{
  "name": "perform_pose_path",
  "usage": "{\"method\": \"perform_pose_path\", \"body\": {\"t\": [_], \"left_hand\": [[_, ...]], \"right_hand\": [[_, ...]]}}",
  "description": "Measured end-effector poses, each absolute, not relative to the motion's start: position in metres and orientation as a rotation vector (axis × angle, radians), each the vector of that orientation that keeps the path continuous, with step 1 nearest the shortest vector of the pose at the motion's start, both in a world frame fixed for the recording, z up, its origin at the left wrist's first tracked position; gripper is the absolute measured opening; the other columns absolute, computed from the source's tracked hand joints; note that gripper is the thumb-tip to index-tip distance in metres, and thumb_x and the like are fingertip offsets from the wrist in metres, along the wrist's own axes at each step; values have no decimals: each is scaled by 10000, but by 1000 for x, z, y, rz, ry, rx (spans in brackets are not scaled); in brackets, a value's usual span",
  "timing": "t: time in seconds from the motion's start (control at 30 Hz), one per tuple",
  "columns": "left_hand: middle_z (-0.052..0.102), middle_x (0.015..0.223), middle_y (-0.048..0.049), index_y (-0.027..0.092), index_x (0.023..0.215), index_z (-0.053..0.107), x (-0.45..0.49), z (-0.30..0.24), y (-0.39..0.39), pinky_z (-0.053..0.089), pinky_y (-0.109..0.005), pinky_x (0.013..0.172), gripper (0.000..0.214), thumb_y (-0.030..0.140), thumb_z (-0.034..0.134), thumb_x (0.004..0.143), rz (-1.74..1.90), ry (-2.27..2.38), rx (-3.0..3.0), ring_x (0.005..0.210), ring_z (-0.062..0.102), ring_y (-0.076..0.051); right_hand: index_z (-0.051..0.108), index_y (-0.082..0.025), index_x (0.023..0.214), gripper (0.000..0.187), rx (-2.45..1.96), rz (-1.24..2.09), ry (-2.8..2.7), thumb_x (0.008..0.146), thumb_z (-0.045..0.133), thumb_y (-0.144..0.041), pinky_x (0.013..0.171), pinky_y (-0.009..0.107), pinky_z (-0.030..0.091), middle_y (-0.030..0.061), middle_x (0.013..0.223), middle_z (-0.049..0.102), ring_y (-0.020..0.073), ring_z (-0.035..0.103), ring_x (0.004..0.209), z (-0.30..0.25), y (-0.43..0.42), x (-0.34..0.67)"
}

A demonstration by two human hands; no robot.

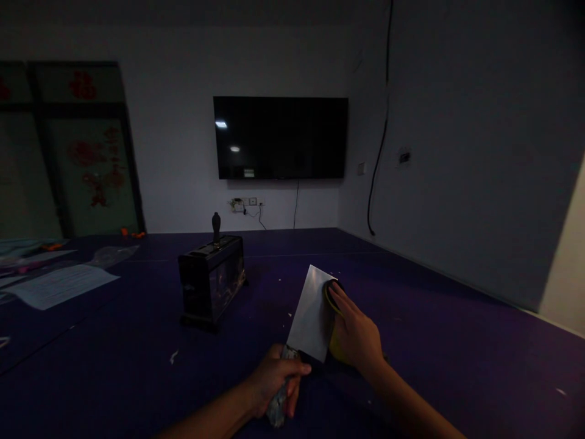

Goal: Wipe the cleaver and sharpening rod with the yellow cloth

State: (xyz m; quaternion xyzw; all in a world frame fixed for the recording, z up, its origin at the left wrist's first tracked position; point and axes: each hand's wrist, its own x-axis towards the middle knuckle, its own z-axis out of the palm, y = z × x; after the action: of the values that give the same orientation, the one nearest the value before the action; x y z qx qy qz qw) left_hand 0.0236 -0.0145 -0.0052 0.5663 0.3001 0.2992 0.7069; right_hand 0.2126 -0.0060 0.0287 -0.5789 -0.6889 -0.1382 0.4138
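Observation:
My left hand (280,381) is closed around the grey, worn-looking handle (276,407) of a cleaver. The cleaver's broad pale blade (307,317) tilts up and away, its flat face turned toward me. At the blade's right edge my right hand (359,335) is closed on a yellow-and-black pad (339,342). The pad touches or nearly touches the blade; its exact kind is mostly hidden under the fingers. Left of the cleaver stands a dark knife block (211,280), with a single black handle (216,228) upright in its top.
Papers (64,285) and clear plastic wrapping (112,256) lie on the left of the purple surface (150,341). A white scrap (173,356) and small bits are scattered nearby. A television (281,139) hangs on the far wall; a black cable (377,164) dangles at the right wall.

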Motion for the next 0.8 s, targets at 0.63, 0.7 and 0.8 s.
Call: {"method": "perform_pose_path", "body": {"t": [0.63, 0.7, 0.8], "left_hand": [[303, 222, 25, 168, 300, 338, 25, -6, -14, 169, -162, 230, 419, 360, 594, 571, 770, 714, 1159, 190, 368, -105], [296, 222, 31, 170, 305, 338, 26, -6, -14, 168, -162, 231, 419, 366, 596, 570, 775, 718, 1153, 191, 368, -104], [278, 218, 39, 173, 306, 330, 27, -5, -13, 176, -162, 236, 422, 371, 596, 566, 787, 720, 1137, 196, 373, -104]], "right_hand": [[549, -162, 1156, 467, -1281, -212, -1784, 738, 355, -84, 963, 374, 399, 72, 1249, 521, 199, 495, 1128, 16, 2, 213], [557, -164, 1150, 471, -1275, -202, -1793, 732, 354, -82, 960, 375, 402, 73, 1228, 539, 198, 504, 1118, 16, 1, 211], [572, -187, 1137, 471, -1263, -192, -1787, 730, 358, -84, 949, 374, 413, 64, 1196, 565, 196, 519, 1100, 17, -1, 210]]}}
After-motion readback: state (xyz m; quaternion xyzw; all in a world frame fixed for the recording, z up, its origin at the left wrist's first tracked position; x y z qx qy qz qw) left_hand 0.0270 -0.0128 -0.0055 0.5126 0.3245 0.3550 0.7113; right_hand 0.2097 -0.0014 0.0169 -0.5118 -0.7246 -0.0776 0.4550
